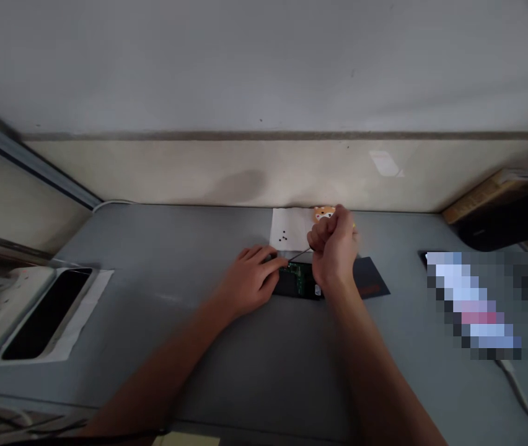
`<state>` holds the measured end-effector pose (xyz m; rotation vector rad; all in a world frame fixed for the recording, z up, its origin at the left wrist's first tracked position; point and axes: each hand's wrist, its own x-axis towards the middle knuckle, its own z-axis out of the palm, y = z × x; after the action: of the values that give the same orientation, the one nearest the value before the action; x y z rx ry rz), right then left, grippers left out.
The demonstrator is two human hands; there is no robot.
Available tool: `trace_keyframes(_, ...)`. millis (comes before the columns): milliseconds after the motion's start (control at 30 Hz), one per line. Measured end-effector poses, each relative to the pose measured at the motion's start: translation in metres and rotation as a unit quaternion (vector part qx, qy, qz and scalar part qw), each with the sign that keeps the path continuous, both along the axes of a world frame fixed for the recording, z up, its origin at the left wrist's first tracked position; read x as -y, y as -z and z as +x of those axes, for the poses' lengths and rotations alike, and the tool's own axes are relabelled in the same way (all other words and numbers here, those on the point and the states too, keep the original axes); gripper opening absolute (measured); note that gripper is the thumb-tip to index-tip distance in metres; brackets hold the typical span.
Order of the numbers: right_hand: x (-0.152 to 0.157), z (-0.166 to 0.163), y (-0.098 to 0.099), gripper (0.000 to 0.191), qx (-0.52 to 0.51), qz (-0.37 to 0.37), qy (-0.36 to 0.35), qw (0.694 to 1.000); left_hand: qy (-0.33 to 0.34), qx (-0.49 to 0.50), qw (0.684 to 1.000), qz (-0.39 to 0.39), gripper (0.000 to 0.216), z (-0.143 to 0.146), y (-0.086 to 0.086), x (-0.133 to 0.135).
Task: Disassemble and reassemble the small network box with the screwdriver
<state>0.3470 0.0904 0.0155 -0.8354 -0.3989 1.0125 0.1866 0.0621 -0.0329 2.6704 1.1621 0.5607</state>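
Observation:
An opened phone [299,282] lies flat on the grey table, its green circuit board showing. My left hand [255,275] grips the phone's left end, with fingers over the far side and the thumb toward the near edge. One fingertip rests beside the tip of a thin dark tool shaft [300,253]. My right hand [336,251] is closed round this tool above the phone's right end; the fist hides its handle, so its exact kind cannot be made out. A dark flat panel [370,277] lies to the right, partly behind my right wrist.
Behind the phone, white paper [294,221] carries several tiny dark pieces [283,236]. An orange-and-white animal-face item [324,213] is beside my right hand. A black-screened phone [48,313] lies left; a blurred-out device [473,303] with a cable [519,390] lies right. A wall [175,170] stands behind.

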Motion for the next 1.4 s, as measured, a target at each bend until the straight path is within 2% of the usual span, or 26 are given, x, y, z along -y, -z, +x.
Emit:
trace_keyframes(200,0.0,0.003,-0.002,0.046,-0.003,-0.011,0.009,1.0,0.004,0.039,0.999,0.008,0.03,0.0,0.005,-0.001)
trace_keyframes(333,0.002,0.005,-0.005,0.046,-0.019,-0.009,-0.001,1.0,-0.011,0.113,0.993,0.004,0.024,0.001,0.006,-0.001)
trace_keyframes(600,0.007,0.004,-0.012,0.048,-0.054,0.006,-0.058,0.997,-0.015,0.193,0.981,-0.001,0.014,0.003,0.009,-0.002)
trace_keyframes(833,0.011,0.008,-0.019,0.048,-0.058,0.042,-0.051,0.996,-0.044,0.227,0.972,-0.035,0.017,-0.001,0.011,-0.006)
trace_keyframes(1167,0.013,0.009,-0.02,0.048,-0.065,0.05,-0.063,0.995,-0.024,0.281,0.958,-0.045,0.015,-0.002,0.009,-0.008)
trace_keyframes(1400,0.013,0.009,-0.019,0.049,-0.028,0.061,-0.061,0.996,-0.053,0.263,0.96,-0.086,0.013,0.003,0.007,-0.005)
